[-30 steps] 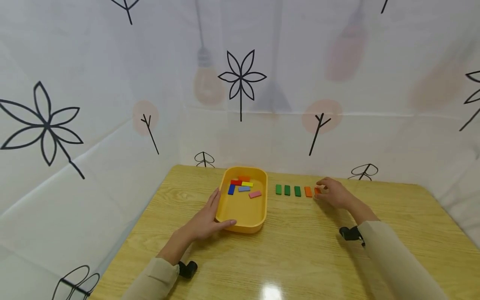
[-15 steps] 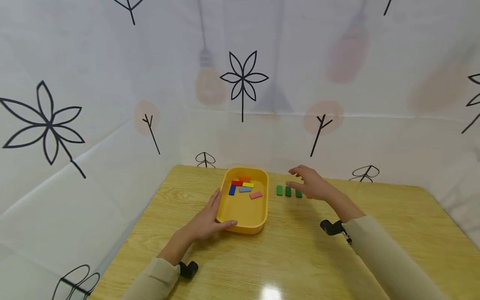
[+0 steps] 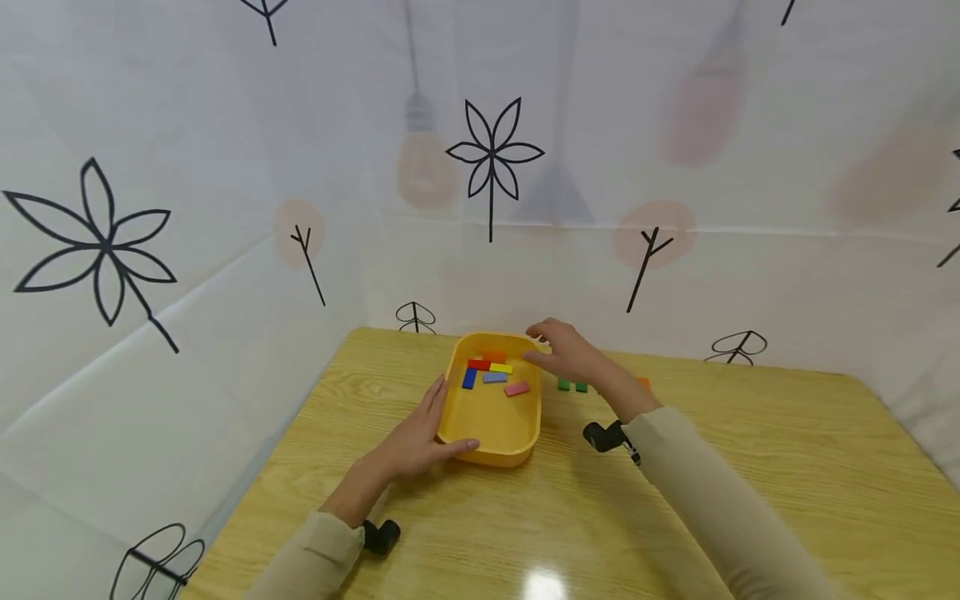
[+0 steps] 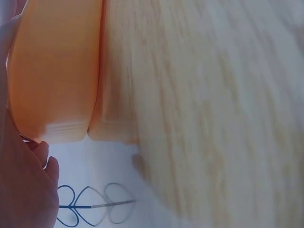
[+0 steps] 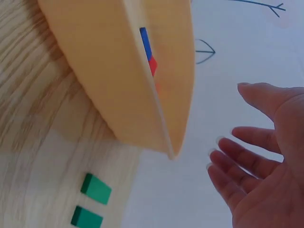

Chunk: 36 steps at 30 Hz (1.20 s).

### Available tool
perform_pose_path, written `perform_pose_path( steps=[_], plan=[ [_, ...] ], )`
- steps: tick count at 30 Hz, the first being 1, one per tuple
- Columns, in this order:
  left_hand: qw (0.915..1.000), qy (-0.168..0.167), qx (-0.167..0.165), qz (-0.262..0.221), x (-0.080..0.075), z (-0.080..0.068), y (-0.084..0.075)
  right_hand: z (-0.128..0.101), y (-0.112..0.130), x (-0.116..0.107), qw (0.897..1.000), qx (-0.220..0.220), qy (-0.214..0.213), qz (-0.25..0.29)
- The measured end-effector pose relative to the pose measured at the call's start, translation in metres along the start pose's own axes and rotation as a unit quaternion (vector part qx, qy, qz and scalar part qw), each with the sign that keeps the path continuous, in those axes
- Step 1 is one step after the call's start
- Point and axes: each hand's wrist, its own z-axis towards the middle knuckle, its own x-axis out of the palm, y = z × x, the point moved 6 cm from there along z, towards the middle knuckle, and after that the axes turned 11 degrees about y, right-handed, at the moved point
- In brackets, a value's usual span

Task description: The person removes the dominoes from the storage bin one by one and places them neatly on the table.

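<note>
Nearest us, we noted the left hand [image 3: 411, 442] against the yellow tray [image 3: 491, 423], fingers straight along its left wall, thumb across the near rim. Inside, the pink block [image 3: 517, 389] lay nearer us and slightly left of the right hand's [image 3: 572, 353] thumb tip, long axis roughly crosswise; the right hand was the closer. That hand hung by the far right corner, thumb and fingers well apart, holding nothing we could see.

I can see the person's left arm [image 3: 311, 554] and right arm [image 3: 712, 492] both stretched forward. The left hand [image 3: 412, 442] has its fingers straight and thumb spread wide; the right hand [image 3: 566, 350] is raised, fingers lightly bent, thumb apart from them.
</note>
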Motion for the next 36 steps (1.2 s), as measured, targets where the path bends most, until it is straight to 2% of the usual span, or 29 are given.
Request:
perform_pose_path(
  steps=[9, 17, 20, 26, 32, 34, 36],
  plan=[
    [1.0, -0.002, -0.003, -0.006, 0.0, -0.002, 0.0, 0.023, 0.006, 0.013, 0.999, 0.032, 0.01, 0.017],
    [0.9999, -0.005, 0.007, -0.008, -0.002, -0.002, -0.001, 0.045, 0.007, 0.021, 0.993, 0.105, 0.04, 0.022],
    [0.9999, -0.005, 0.012, -0.005, -0.002, -0.002, -0.002, 0.052, 0.003, 0.025, 0.988, 0.141, 0.056, 0.027],
    [0.9999, -0.004, 0.015, -0.006, -0.002, -0.001, 0.001, 0.068, -0.004, 0.041, 0.972, 0.208, 0.078, 0.073],
    [0.9998, -0.003, 0.021, -0.005, 0.0, 0.002, 0.004, 0.076, -0.014, 0.06, 0.943, 0.275, 0.085, 0.166],
    [0.9998, -0.003, 0.022, -0.003, 0.0, 0.003, 0.004, 0.079, -0.014, 0.064, 0.942, 0.275, 0.081, 0.176],
    [0.9997, -0.005, 0.025, -0.002, -0.001, 0.003, 0.005, 0.084, -0.01, 0.067, 0.947, 0.264, 0.076, 0.165]
  ],
)
